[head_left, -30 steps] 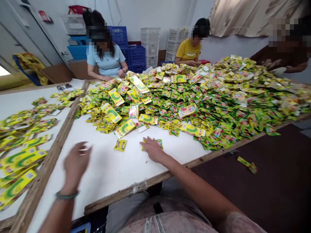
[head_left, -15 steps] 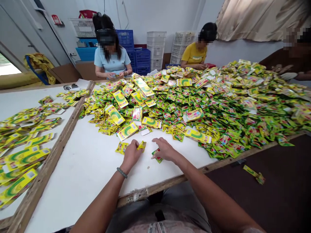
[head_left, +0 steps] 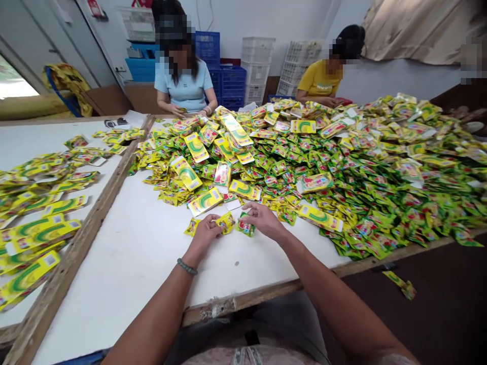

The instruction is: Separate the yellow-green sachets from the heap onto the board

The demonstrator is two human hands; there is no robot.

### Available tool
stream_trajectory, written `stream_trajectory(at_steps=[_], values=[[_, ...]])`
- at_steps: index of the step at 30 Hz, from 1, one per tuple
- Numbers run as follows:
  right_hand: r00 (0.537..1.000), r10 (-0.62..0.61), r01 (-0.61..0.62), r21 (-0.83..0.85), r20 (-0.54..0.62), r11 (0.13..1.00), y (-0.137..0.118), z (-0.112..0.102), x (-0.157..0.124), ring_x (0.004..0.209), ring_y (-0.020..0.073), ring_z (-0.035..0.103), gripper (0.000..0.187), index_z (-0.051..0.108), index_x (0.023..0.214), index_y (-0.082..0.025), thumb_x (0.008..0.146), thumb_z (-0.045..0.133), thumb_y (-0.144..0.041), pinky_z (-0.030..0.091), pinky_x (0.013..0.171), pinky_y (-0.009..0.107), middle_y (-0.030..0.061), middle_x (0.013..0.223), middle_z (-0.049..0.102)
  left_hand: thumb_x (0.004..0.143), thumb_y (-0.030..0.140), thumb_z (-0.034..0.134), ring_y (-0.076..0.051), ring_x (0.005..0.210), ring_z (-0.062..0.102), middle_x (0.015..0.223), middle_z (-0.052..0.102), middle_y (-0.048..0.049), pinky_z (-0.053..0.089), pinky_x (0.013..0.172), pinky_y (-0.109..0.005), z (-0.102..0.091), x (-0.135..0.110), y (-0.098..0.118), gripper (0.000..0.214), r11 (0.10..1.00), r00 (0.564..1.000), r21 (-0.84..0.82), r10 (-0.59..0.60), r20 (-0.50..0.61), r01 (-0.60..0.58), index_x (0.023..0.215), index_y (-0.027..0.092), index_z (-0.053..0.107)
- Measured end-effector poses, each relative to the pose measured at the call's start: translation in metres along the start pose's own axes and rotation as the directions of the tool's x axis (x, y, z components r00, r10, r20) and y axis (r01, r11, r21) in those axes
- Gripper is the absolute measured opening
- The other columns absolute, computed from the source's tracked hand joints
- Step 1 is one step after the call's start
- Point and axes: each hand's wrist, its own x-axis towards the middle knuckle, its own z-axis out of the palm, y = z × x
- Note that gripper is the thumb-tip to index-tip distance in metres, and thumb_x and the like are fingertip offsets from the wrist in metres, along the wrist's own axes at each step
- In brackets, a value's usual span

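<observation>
My left hand (head_left: 207, 234), with a beaded bracelet at its wrist, pinches a small yellow candy packet (head_left: 227, 223) between thumb and fingers. Another yellow packet (head_left: 191, 226) lies on the white table just beyond that hand, partly covered by it. To the right, my right hand (head_left: 264, 220) has its fingertips closed on a green packet (head_left: 245, 228) with a red fruit print. The two held packets are close together, a small gap between them. Just beyond my hands lies a flat yellow carton (head_left: 205, 201) at the pile's edge.
A large pile of green and yellow packets (head_left: 304, 162) covers the table's far and right side. Left of a wooden divider (head_left: 91, 223) lie several yellow cartons (head_left: 41, 235). A wooden rim (head_left: 243, 299) edges the table near me. Co-workers sit across the table.
Both hands have shifted slightly away from me. The yellow packet now shows more of its face, and my right fingers have closed on the green packet. The camera view has tilted down slightly.
</observation>
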Motion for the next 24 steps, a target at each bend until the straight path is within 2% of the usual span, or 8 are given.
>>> stream_trajectory(at_steps=[4, 8, 11, 13, 16, 18, 21, 24], values=[[0.999, -0.020, 0.029, 0.285, -0.034, 0.958, -0.002, 0.031, 0.022, 0.059, 0.0117, 0.052, 0.036, 0.059, 0.089, -0.015, 0.065, 0.067, -0.041, 0.040, 0.055, 0.023, -0.0024, 0.065, 0.055, 0.056, 0.026, 0.074, -0.007, 0.046, 0.045, 0.050, 0.049, 0.0087, 0.036, 0.050, -0.020, -0.004, -0.002, 0.002, 0.037, 0.993, 1.000, -0.120, 0.021, -0.004, -0.021, 0.086, 0.016, 0.054], [0.991, -0.014, 0.039, 0.192, -0.130, 0.981, 0.011, 0.062, 0.024, 0.058, 0.0125, 0.052, 0.026, 0.057, 0.077, -0.017, 0.069, 0.063, -0.041, 0.040, 0.053, 0.023, -0.0020, 0.062, 0.056, 0.059, 0.027, 0.074, -0.008, 0.053, 0.051, 0.061, 0.058, 0.0040, 0.038, 0.054, -0.020, -0.004, -0.004, 0.005, 0.034, 0.985, 1.000, -0.172, 0.020, -0.016, -0.023, 0.086, 0.015, 0.056], [0.985, -0.016, 0.042, 0.150, -0.173, 0.988, 0.016, 0.066, 0.018, 0.059, 0.0126, 0.052, 0.024, 0.057, 0.079, -0.019, 0.070, 0.062, -0.040, 0.041, 0.054, 0.023, -0.0024, 0.062, 0.057, 0.056, 0.030, 0.077, -0.009, 0.052, 0.052, 0.056, 0.056, 0.0058, 0.040, 0.056, -0.021, -0.001, -0.001, 0.003, 0.038, 0.986, 0.999, -0.165, 0.025, -0.030, -0.030, 0.084, 0.016, 0.056], [0.991, 0.009, 0.022, 0.233, -0.132, 0.972, 0.014, 0.061, 0.016, 0.064, 0.0134, 0.055, 0.028, 0.058, 0.085, -0.018, 0.072, 0.061, -0.042, 0.044, 0.058, 0.024, -0.0009, 0.068, 0.060, 0.053, 0.030, 0.079, -0.009, 0.049, 0.050, 0.050, 0.052, 0.0079, 0.040, 0.056, -0.022, 0.001, 0.002, 0.000, 0.040, 0.988, 0.998, -0.145, 0.037, -0.050, -0.044, 0.082, 0.017, 0.055], [0.998, 0.033, -0.050, 0.388, 0.050, 0.920, 0.008, 0.051, 0.013, 0.072, 0.0146, 0.059, 0.039, 0.058, 0.097, -0.017, 0.070, 0.064, -0.043, 0.048, 0.063, 0.026, 0.0021, 0.082, 0.064, 0.056, 0.032, 0.078, -0.010, 0.050, 0.052, 0.052, 0.053, 0.0067, 0.042, 0.057, -0.023, 0.002, 0.006, -0.002, 0.038, 0.995, 0.998, -0.091, 0.045, -0.038, -0.048, 0.083, 0.017, 0.055], [0.989, 0.042, -0.099, 0.408, 0.145, 0.908, 0.005, 0.044, 0.012, 0.071, 0.0152, 0.060, 0.040, 0.058, 0.093, -0.015, 0.066, 0.068, -0.043, 0.049, 0.060, 0.026, 0.0024, 0.080, 0.064, 0.059, 0.033, 0.076, -0.012, 0.054, 0.055, 0.056, 0.056, 0.0043, 0.043, 0.060, -0.025, 0.000, 0.008, 0.003, 0.037, 0.998, 0.999, -0.030, 0.051, 0.010, -0.051, 0.084, 0.016, 0.056], [0.994, 0.057, -0.087, 0.385, 0.090, 0.919, 0.002, 0.036, 0.013, 0.065, 0.0149, 0.057, 0.031, 0.058, 0.080, -0.014, 0.066, 0.066, -0.041, 0.048, 0.056, 0.026, 0.0013, 0.071, 0.061, 0.062, 0.037, 0.073, -0.018, 0.069, 0.060, 0.076, 0.064, -0.0032, 0.045, 0.066, -0.029, -0.005, 0.016, 0.019, 0.039, 0.976, 0.992, 0.176, 0.123, 0.041, -0.129, 0.091, 0.017, 0.057], [0.994, 0.050, -0.019, 0.298, -0.097, 0.954, 0.001, 0.027, 0.016, 0.067, 0.0153, 0.056, 0.023, 0.058, 0.083, -0.015, 0.071, 0.060, -0.035, 0.047, 0.061, 0.027, 0.0020, 0.073, 0.062, 0.058, 0.040, 0.076, -0.026, 0.093, 0.056, 0.105, 0.062, -0.0111, 0.043, 0.079, -0.036, -0.013, 0.033, 0.036, 0.054, 0.754, 0.931, 0.598, 0.363, -0.033, -0.273, 0.104, 0.018, 0.058]])
